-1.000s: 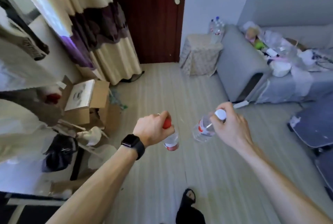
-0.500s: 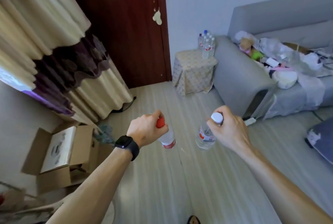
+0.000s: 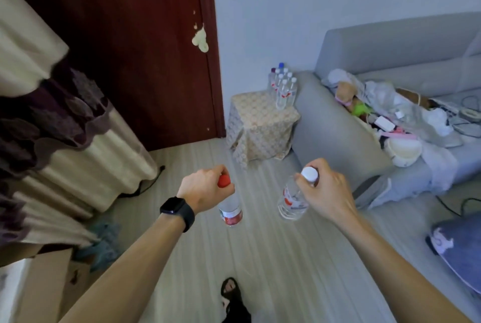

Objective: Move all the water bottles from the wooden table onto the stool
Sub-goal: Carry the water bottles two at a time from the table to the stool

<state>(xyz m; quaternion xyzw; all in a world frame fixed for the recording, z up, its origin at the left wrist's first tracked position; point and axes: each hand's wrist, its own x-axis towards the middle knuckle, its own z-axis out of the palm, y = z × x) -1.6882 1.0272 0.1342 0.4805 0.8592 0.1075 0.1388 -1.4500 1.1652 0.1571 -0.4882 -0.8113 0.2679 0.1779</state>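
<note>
The cloth-covered stool (image 3: 263, 125) is looming closer than a second ago, bottles (image 3: 282, 87) clustering at its far right corner. The left hand (image 3: 205, 188) is gripping a red-capped bottle (image 3: 230, 212) by its neck; the right hand (image 3: 324, 188) is pinching a white-capped bottle (image 3: 292, 201). Both are hanging over the floor; delivery appears imminent.

Home living room: grey sofa (image 3: 346, 125) piled with clutter beyond the right fingers (image 3: 316, 166), curtain (image 3: 52, 104), wooden door (image 3: 135, 44), cloth-draped stool (image 3: 260, 125).
</note>
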